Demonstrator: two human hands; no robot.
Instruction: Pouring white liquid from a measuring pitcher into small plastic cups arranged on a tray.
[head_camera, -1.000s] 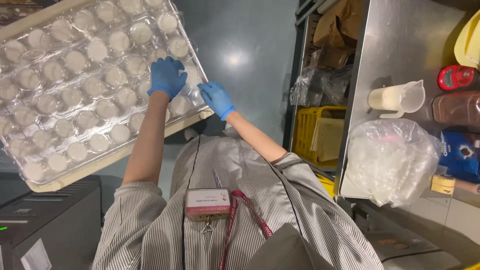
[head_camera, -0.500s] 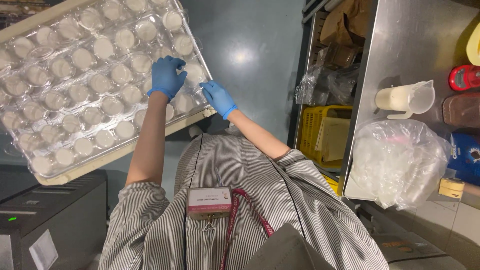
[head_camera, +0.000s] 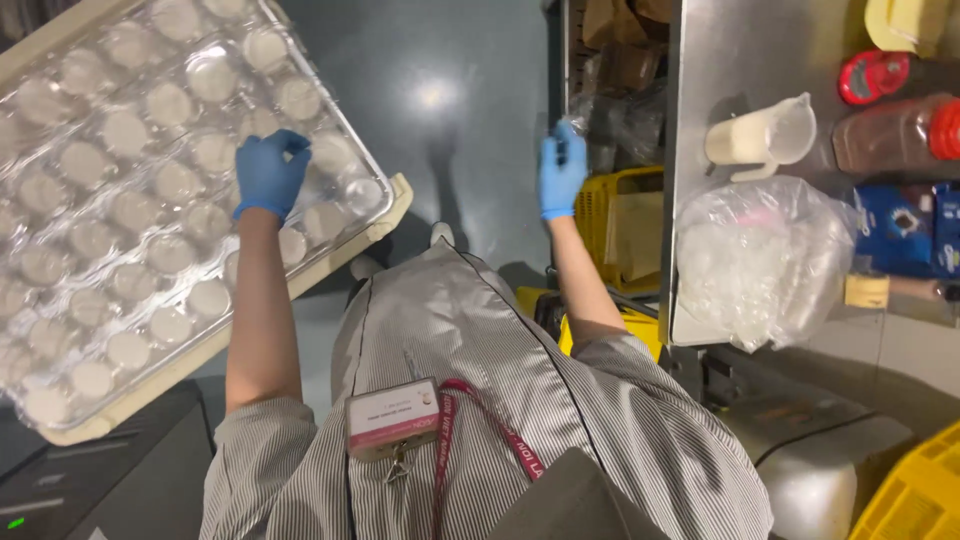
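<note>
Seen from above, over a striped grey coat with a clipped-on badge (head_camera: 392, 418). At left, a clear moulded cover (head_camera: 130, 200) over rows of pale round pieces, seated in a cream tray (head_camera: 398, 203) lying askew to the body, one corner jutting out over the dark floor (head_camera: 450, 60).

Left hand (head_camera: 268, 175), blue-gloved, laid on the cover near that corner; fingers (head_camera: 290, 145) bent, tips pressing the plastic, closed round nothing visible.

Right hand (head_camera: 560, 170), also gloved, raised clear of the tray, well apart from it and just beside the edge of the steel table (head_camera: 720, 60); fingers drawn together, but impossible to tell whether pinching something small or simply curled.

On the table: a pale measuring jug (head_camera: 760, 135) and a slack clear bag (head_camera: 760, 260) of white contents near the front edge. Below the table, a yellow crate (head_camera: 620, 225).

Likely hazards, judged from this arrangement:
- Tray steadied by one hand only, so liable to tip or slide at the overhanging corner under a downward press.
- Thin cover liable to dent under the fingertips, squashing the pieces beneath.
- Raised hand close to the table edge, hence open to a knock against it.
- Bag near the edge, easily dragged off by a passing sleeve.
</note>
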